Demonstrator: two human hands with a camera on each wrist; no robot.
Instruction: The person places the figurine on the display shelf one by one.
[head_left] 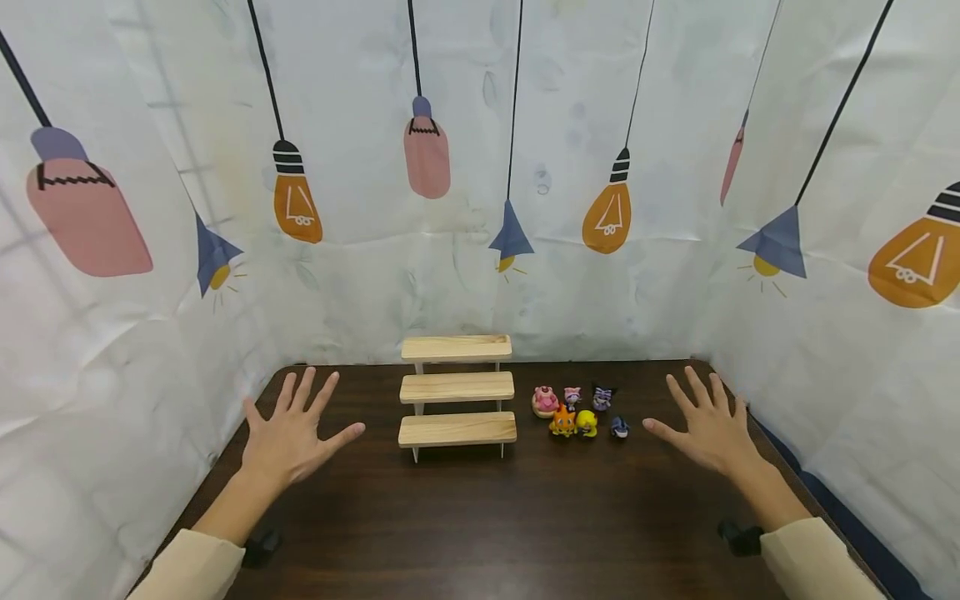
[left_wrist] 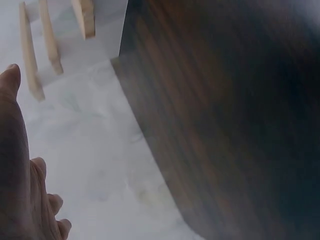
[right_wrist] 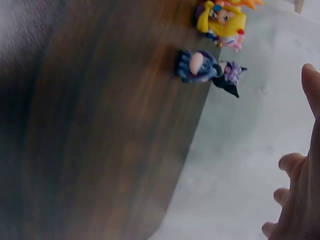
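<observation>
My left hand (head_left: 288, 437) is held above the table's left side, fingers spread, with nothing in it. On the right, my right hand (head_left: 708, 429) is likewise spread and holds nothing; the small figurines are the things closest to it. A three-step wooden display stand (head_left: 457, 429) stands at the back middle. Beside it cluster the toy figures: a pink one (head_left: 545, 402), a small pink-and-purple one (head_left: 572, 397), a purple-and-black one (head_left: 602, 398), an orange one (head_left: 562, 422), a yellow one (head_left: 587, 423) and a dark blue one (head_left: 619, 427). The right wrist view shows the blue figure (right_wrist: 197, 66) up close.
The dark brown table (head_left: 480, 517) spans the space between both arms. A white curtain (head_left: 360, 292) printed with lamps and bulbs encloses its back and sides. Dark blue fabric (head_left: 847, 517) shows beyond the right edge. Dark wrist devices (head_left: 262, 548) are worn near both sleeves.
</observation>
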